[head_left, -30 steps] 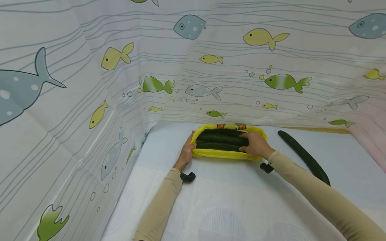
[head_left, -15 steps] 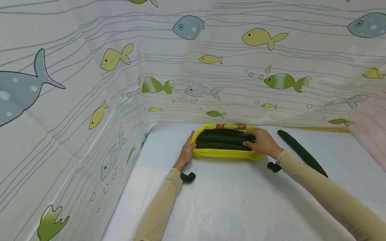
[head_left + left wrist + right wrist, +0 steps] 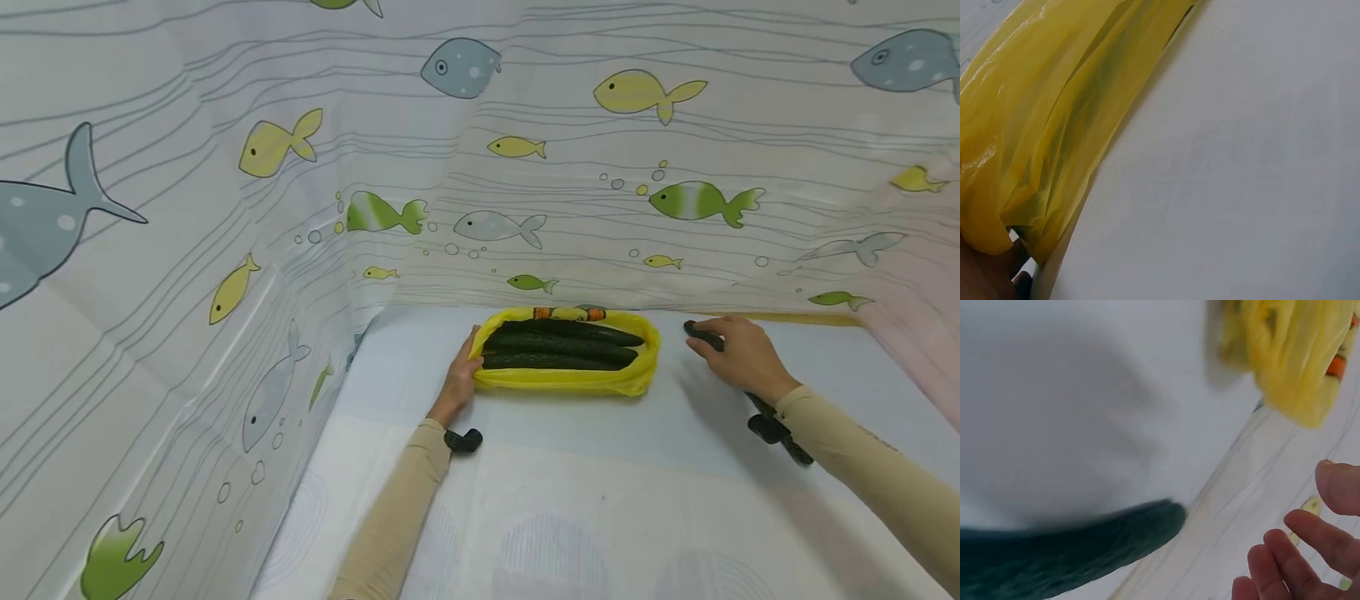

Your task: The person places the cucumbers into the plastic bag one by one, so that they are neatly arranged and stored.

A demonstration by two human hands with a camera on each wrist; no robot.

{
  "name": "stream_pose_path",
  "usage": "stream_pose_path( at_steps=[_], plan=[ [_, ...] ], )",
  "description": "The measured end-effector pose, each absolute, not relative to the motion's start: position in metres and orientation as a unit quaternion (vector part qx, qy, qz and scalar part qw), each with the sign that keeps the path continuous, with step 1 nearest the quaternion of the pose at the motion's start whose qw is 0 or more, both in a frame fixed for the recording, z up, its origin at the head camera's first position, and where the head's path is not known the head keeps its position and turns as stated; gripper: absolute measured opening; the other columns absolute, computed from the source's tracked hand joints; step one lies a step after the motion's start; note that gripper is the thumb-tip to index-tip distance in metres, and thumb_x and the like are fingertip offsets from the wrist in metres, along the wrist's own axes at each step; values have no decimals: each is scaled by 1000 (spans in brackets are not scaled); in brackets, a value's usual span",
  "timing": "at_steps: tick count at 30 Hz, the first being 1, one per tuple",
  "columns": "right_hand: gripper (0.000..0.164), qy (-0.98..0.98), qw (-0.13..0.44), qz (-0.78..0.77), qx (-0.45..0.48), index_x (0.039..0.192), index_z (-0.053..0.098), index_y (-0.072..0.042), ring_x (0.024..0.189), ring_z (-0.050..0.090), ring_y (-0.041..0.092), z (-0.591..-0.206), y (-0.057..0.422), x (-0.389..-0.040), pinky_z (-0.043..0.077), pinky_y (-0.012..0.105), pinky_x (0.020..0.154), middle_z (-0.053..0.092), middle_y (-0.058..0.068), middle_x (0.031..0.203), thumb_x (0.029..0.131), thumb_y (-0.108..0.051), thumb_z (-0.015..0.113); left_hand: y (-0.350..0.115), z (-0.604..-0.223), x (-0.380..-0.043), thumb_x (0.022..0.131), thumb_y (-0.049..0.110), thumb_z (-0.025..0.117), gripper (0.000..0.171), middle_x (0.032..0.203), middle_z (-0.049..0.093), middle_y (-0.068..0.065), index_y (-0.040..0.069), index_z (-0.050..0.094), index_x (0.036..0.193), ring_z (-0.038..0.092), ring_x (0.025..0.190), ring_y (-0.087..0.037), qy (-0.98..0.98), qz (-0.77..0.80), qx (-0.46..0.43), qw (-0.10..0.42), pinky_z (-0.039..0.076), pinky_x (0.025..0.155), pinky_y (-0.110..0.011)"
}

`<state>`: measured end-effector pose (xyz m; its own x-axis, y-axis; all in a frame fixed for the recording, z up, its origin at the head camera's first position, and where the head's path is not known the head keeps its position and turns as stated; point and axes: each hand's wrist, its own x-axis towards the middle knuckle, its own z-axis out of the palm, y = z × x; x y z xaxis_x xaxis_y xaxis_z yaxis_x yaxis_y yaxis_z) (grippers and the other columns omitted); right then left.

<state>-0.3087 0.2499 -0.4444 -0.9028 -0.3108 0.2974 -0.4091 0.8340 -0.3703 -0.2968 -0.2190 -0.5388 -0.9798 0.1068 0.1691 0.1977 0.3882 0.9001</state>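
Note:
A yellow plastic bag (image 3: 558,380), its mouth spread wide, lies near the back of the table with dark green cucumbers (image 3: 558,342) side by side inside. At its left end my left hand (image 3: 459,379) holds the rim; the left wrist view shows the bag's crumpled side (image 3: 1079,119) and only part of that hand. To the right of the bag lies a loose cucumber (image 3: 1079,553). Over it, in the head view, is my right hand (image 3: 742,354). The right wrist view shows its fingers (image 3: 1285,556) relaxed and apart from the cucumber, holding nothing.
A white patterned cover (image 3: 555,500) lies over the table. Behind and to the left rises a curtain (image 3: 450,167) printed with fish, meeting the table's back edge. A pinkish sheet (image 3: 918,308) hangs on the right.
My right hand has left the cucumbers in the bag and moved right, over the loose cucumber. My left hand stays at the bag's left end. The view has shifted slightly.

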Motion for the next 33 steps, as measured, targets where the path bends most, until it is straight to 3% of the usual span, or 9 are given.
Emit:
stream_pose_path(
  at_steps=[5,12,21,28,33],
  plan=[
    [53,-969,78,184,144,130,66,14,99,68,55,-451,294,-296,55,67,77,70,39,115,101,-31,70,-220,-539,-296,103,16,32,70,179,13,-15,1,14,170,9,165,-39,-830,-549,-91,42,6,134,-57],
    [77,-986,-34,134,96,132,55,23,95,67,56,-456,346,-275,57,61,71,66,42,119,99,-44,71,-219,-538,-296,106,11,32,67,178,14,-16,1,14,170,10,165,-38,-834,-543,-90,46,7,135,-56],
    [79,-983,-96,134,87,127,60,21,88,70,51,-467,371,-263,57,57,66,73,35,107,95,-50,74,-219,-538,-296,106,10,31,67,179,13,-15,1,14,170,10,166,-37,-832,-545,-94,44,8,135,-56],
    [79,-981,-97,147,83,122,63,20,83,71,42,-479,366,-258,56,52,62,75,29,100,90,-51,80,-220,-538,-297,105,10,32,67,179,14,-15,1,14,170,10,166,-36,-831,-547,-95,44,8,135,-55],
    [79,-983,-79,145,80,119,61,24,84,69,49,-484,360,-257,57,57,65,71,37,103,86,-44,85,-218,-537,-297,106,11,32,68,179,13,-14,3,14,170,9,166,-35,-829,-550,-95,39,8,135,-55]
  ],
)
